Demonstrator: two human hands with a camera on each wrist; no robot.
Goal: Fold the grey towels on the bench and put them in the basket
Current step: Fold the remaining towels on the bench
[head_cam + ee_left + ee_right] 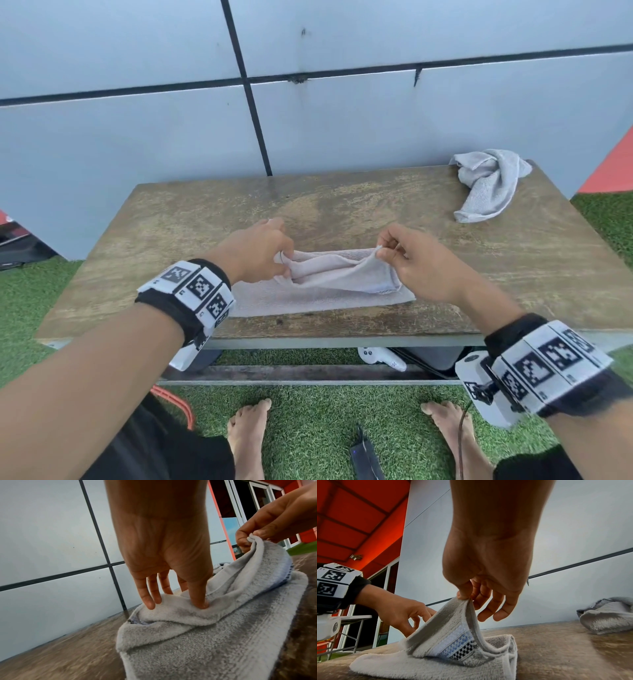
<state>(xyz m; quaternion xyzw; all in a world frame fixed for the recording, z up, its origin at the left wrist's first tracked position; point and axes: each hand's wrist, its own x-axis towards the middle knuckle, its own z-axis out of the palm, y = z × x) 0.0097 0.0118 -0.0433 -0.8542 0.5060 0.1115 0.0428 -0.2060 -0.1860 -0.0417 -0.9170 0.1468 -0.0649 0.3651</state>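
Note:
A grey towel [325,294] [214,642] [436,666] lies partly folded near the front edge of the wooden bench [342,205]. My left hand [286,263] [175,601] holds the left end of its upper layer, thumb pressed into the fold and fingers on the far side. My right hand [380,251] [464,597] pinches the right corner of that layer between thumb and forefinger and holds it raised above the bench, showing a blue and black woven band. A second grey towel [489,185] [607,619] lies crumpled at the back right of the bench.
A pale panelled wall rises just behind the bench. Under the bench a white controller [380,356] lies beside a dark box. An orange rim [174,407] shows by my left leg. A dark device [364,455] lies on the green turf between my bare feet.

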